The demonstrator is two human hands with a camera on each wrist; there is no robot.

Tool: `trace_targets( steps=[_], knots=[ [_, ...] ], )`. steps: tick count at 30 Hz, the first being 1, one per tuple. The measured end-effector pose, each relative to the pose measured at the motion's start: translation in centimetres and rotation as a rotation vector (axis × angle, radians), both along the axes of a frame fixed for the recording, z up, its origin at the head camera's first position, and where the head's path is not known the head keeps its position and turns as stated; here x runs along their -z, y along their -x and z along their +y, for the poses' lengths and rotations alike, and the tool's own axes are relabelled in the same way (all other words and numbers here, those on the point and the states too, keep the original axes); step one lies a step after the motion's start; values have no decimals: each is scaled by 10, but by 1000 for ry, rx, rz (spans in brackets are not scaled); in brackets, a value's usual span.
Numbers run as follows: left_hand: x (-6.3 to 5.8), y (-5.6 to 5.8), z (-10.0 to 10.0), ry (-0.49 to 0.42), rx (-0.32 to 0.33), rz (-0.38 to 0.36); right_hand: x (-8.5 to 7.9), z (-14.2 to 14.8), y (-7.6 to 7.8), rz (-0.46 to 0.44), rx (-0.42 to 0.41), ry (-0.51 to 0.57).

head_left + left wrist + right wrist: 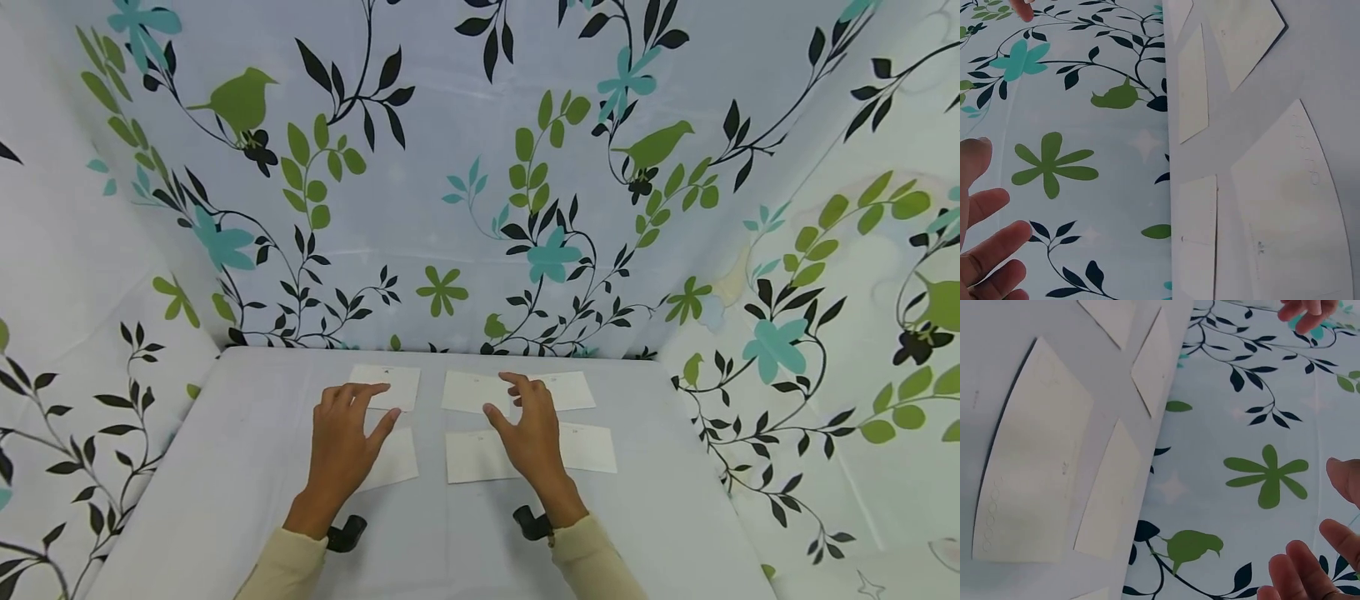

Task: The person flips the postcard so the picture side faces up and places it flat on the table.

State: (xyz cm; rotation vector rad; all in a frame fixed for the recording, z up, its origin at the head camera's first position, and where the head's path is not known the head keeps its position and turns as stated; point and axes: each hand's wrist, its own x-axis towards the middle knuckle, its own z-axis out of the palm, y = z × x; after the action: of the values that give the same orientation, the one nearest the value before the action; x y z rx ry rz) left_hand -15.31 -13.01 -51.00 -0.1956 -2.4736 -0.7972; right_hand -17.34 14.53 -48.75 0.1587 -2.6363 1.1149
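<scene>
Several off-white paper cards lie in two rows on the table. My left hand (341, 442) hangs over the left pair, the back left card (390, 385) and the front left card (397, 460), fingers loosely bent and thumb apart. To the right, my right hand (534, 433) overlaps the front middle card (476, 457), the back right card (566, 390) and the front right card (588, 448). Neither hand holds anything. Faint pencil loops run along the edge of a near card (1291, 212) in the left wrist view; similar loops mark a card (1029, 469) in the right wrist view.
A white-covered table (247, 433) carries the cards. Fabric printed with leaves, birds and flowers (442, 292) rises behind it and at both sides. A black wrist camera (347, 533) sits on the left wrist, another black camera (531, 523) on the right.
</scene>
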Motion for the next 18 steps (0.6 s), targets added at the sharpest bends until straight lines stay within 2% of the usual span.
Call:
trace_targets(
  steps=[8, 18],
  knots=[
    [16, -3, -15, -95, -34, -2, 13, -12, 0, -34, -46, 94],
    [32, -9, -30, -216, -107, -146, 25, -26, -1, -83, -94, 190]
  ],
)
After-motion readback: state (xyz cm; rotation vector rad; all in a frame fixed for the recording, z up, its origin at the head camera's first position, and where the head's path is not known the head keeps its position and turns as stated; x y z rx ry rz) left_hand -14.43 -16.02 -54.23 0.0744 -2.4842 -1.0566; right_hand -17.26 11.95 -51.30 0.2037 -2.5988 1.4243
